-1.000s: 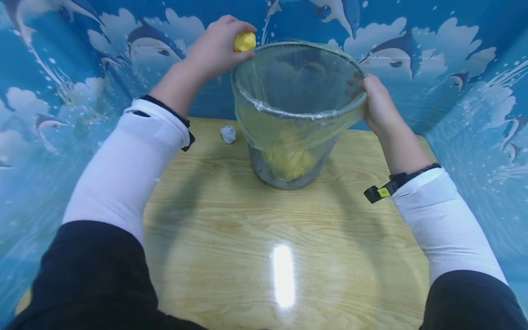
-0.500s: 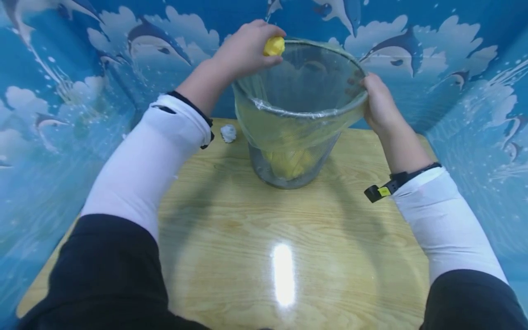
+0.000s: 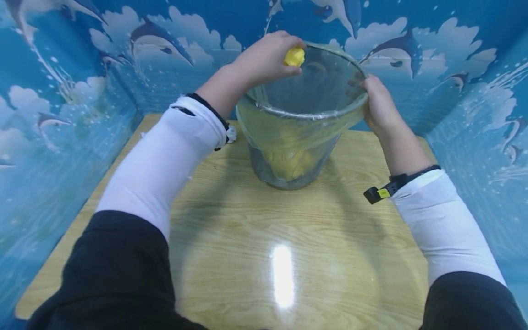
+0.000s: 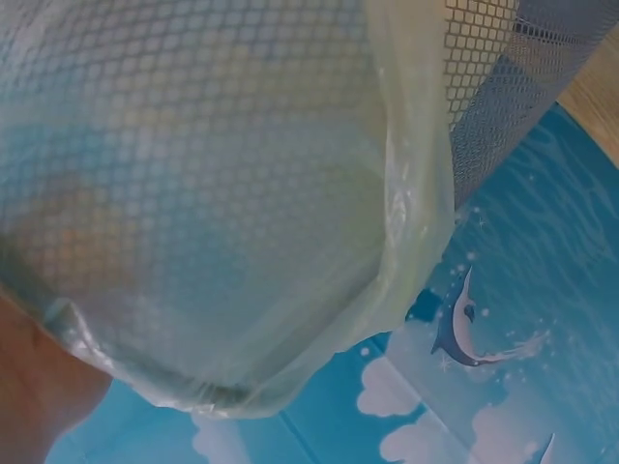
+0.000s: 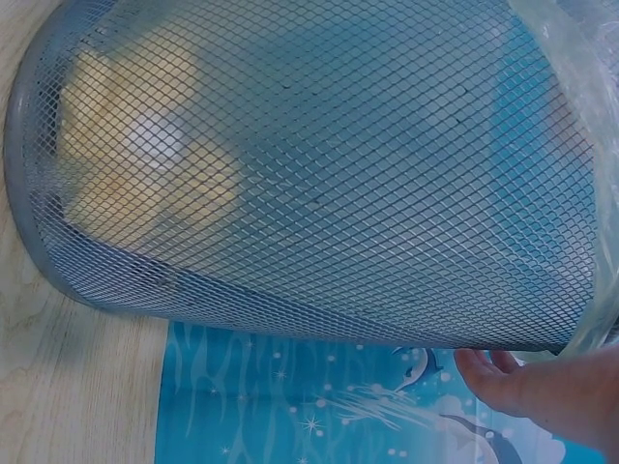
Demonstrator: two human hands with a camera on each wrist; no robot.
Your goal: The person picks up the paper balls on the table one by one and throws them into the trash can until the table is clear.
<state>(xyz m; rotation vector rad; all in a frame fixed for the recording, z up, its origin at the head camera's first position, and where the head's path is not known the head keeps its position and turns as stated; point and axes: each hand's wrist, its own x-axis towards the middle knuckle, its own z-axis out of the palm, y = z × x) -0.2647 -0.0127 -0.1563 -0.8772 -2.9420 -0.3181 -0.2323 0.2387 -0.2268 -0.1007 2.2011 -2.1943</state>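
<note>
My left hand (image 3: pixel 268 57) pinches a crumpled yellow paper ball (image 3: pixel 294 57) over the left part of the mouth of a mesh wastebasket (image 3: pixel 257 167). A thin yellowish bag (image 3: pixel 264 128) lines the basket and folds down over its rim. On the opposite side, my right hand (image 3: pixel 380 103) grips the basket at the rim; in the right wrist view its fingers (image 5: pixel 493 377) lie against the mesh near the top. Yellow crumpled paper (image 5: pixel 97 184) shows through the mesh at the bottom. In the left wrist view the held ball is not distinct, hidden behind the liner.
A crumpled white paper ball (image 3: pixel 232 134) lies on the wooden table (image 3: pixel 231 229) left of the basket, partly hidden by my left wrist. A blue sheet with dolphins (image 3: pixel 445 36) stands behind the table and along both sides.
My left hand has moved right with the yellow paper ball, from left of the rim to over the basket's mouth. The right hand and the basket stay in place.
</note>
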